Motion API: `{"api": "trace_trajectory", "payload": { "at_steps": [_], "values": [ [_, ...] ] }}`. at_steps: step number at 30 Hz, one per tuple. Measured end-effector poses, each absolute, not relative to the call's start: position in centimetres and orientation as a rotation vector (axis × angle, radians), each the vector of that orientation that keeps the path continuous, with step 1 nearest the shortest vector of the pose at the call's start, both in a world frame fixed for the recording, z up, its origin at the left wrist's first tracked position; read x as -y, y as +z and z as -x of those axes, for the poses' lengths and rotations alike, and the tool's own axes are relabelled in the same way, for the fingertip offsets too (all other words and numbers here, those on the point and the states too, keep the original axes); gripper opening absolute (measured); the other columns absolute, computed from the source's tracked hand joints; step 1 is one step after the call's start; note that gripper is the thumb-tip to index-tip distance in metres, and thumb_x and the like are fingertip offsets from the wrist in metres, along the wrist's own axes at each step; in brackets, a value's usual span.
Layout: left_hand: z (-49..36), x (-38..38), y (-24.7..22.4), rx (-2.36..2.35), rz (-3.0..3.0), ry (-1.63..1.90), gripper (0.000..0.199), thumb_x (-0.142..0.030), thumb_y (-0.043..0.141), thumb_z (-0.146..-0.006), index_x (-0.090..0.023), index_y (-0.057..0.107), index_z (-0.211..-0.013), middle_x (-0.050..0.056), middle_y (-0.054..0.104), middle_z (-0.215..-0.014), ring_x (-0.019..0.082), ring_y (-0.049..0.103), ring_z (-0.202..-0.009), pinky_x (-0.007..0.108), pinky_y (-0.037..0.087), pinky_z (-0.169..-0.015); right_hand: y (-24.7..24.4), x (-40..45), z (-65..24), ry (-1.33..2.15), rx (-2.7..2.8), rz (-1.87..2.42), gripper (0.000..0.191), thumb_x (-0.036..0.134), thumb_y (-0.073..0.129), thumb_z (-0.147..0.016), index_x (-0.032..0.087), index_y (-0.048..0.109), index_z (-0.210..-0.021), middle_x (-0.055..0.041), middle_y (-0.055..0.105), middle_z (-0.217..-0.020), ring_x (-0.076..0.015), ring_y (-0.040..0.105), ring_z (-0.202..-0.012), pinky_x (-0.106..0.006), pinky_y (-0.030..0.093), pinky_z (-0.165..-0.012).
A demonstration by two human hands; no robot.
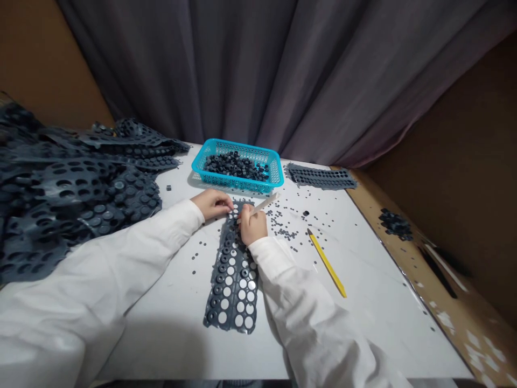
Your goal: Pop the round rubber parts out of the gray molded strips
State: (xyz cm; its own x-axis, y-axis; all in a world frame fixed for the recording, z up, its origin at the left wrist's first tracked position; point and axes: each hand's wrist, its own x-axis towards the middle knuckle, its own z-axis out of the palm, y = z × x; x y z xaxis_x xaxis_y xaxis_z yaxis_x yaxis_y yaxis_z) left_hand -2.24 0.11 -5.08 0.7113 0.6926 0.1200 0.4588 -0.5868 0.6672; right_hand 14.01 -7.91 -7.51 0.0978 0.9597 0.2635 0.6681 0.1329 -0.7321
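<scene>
A long dark grey rubber sheet [231, 280] lies lengthwise on the white tabletop. Round holes run along it in rows, and some hold dark ring-shaped pieces. At its far end, my left hand [214, 205] has its fingers curled together on the sheet's left edge. My right hand [253, 225] grips a white pen-like stick [266, 202] over the sheet's far right part; the stick's working tip is hidden by the fingers. Just beyond both hands stands a turquoise plastic basket [242, 186] with many small dark rubber pieces [234, 164] in it.
A big heap of dark perforated rubber sheets [92, 188] covers the left side. Another moulded strip [321, 176] lies at the back right. A yellow pen-like tool [327, 264] rests right of my right arm, near scattered small dark discs [286, 234]. A dark cluster [396, 224] sits farther right.
</scene>
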Motion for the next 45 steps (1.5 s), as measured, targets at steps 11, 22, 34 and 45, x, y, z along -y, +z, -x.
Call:
{"api": "trace_trajectory", "payload": {
  "at_steps": [11,22,34,45],
  "values": [
    [1.9,0.9,-4.4,-0.923,-1.102,0.562,0.018,-0.021,0.052,-0.057,-0.014,0.056,-0.074,0.001,0.052,-0.062,0.007,0.038,-0.043,0.021,0.025,-0.041,-6.1,7.7,-15.1,0.720,1.380,1.496,0.033,0.036,0.038,-0.085,0.021,0.047,-0.056,0.0032,0.052,-0.042,-0.0128,0.051,-0.040,-0.023,0.042,-0.049],
    [1.9,2.5,-5.0,-0.897,-1.933,0.320,0.024,-0.033,0.066,-0.063,-0.014,0.061,-0.076,-0.008,0.043,-0.050,0.006,0.036,-0.045,0.019,0.029,-0.046,-7.0,9.8,-14.6,0.869,1.470,1.452,0.028,0.034,0.045,-0.083,0.021,0.046,-0.059,0.0048,0.056,-0.046,-0.0110,0.051,-0.041,-0.021,0.040,-0.049],
    [1.6,2.7,-5.0,-0.587,-2.613,0.290,0.015,-0.021,0.060,-0.071,-0.013,0.062,-0.084,-0.001,0.054,-0.064,0.011,0.050,-0.059,0.021,0.039,-0.059,-7.3,10.0,-14.6,0.756,1.590,1.468,0.028,0.033,0.040,-0.086,0.022,0.042,-0.060,0.0045,0.053,-0.046,-0.0136,0.053,-0.051,-0.023,0.037,-0.055],
    [0.8,3.6,-5.2,-0.644,-2.841,0.130,0.009,-0.014,0.048,-0.076,-0.014,0.056,-0.081,0.008,0.058,-0.081,0.019,0.057,-0.073,0.027,0.044,-0.068,-7.1,10.3,-14.3,0.642,1.641,1.548,0.029,0.031,0.037,-0.086,0.023,0.037,-0.058,0.0029,0.050,-0.052,-0.0142,0.051,-0.056,-0.024,0.038,-0.058]
  ]
}}
